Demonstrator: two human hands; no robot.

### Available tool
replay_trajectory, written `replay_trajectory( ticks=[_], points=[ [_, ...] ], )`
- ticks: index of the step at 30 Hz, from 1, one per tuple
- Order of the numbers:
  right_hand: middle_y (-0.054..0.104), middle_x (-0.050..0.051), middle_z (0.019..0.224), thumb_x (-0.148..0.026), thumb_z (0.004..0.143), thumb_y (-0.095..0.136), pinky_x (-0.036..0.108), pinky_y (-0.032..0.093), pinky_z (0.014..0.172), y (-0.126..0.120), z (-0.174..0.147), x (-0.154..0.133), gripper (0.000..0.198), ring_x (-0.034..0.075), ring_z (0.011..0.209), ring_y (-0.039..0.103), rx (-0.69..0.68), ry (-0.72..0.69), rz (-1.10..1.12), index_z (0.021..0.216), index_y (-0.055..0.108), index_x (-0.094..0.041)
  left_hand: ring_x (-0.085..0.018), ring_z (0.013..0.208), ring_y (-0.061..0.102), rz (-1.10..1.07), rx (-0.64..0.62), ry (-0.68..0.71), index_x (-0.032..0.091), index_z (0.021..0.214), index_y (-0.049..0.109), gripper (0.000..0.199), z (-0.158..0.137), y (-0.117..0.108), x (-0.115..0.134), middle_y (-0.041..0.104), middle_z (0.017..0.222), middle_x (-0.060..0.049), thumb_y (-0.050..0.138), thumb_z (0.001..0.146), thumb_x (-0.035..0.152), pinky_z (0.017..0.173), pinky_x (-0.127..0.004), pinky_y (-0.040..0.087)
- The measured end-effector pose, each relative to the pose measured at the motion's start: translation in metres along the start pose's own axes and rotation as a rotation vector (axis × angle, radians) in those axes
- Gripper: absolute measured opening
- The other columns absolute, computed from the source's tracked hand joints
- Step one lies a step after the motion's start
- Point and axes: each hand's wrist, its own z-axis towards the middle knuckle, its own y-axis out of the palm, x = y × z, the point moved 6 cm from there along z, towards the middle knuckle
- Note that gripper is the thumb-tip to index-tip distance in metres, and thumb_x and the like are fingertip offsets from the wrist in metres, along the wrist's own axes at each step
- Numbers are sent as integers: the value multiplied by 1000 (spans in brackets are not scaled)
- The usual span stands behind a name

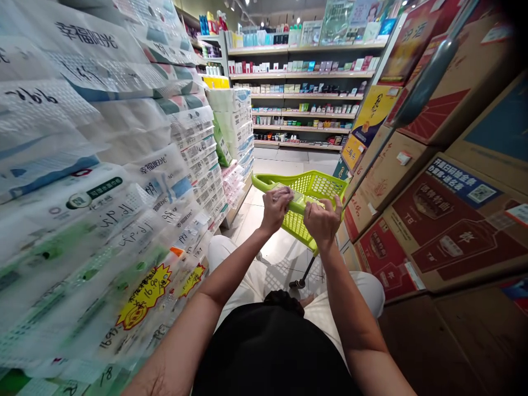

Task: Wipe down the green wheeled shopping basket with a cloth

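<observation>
A lime-green plastic shopping basket (315, 184) with perforated walls stands tilted in front of my knees. My left hand (276, 210) is closed at the basket's near rim, left of its middle. Something pale and thin shows by those fingers; its kind is unclear. My right hand (324, 221) grips the same rim further right, fingers curled over it. Below the basket, a thin dark rod (308, 268) slants down to a small dark end piece (297, 284) near the floor. The basket's underside is mostly hidden.
Stacked tissue packs (124, 165) rise close on my left, with handwritten prices and a yellow price tag (145, 294). Cardboard cartons (445, 214) wall the right side. A blurred metal rod (373, 165) slants there. Across the tiled floor (272, 165) stand stocked shelves (305, 74).
</observation>
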Motion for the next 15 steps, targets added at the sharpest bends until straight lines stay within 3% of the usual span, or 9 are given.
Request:
replay_trajectory(
  ticks=[5,10,15],
  points=[
    [64,5,65,-31,98,41,57,31,117,-9,-3,17,39,26,96,64,27,10,-23,68,65,-23,-30,116,53,29,97,-192,25,103,81,37,6,-17,-19,52,116,-13,56,99,52,106,-53,50],
    [64,5,64,-29,94,45,55,31,116,-8,-3,26,36,25,91,62,18,-1,-47,65,64,-23,-27,114,54,-41,27,-82,27,107,79,33,6,-11,-24,52,119,-12,57,100,49,102,-47,54],
    [64,5,64,-30,93,46,52,34,112,-5,0,29,35,24,87,61,0,-28,-36,64,64,-23,-27,116,52,-19,151,-290,23,101,79,29,25,-33,-57,50,117,-12,59,100,43,106,-48,49]
  ],
)
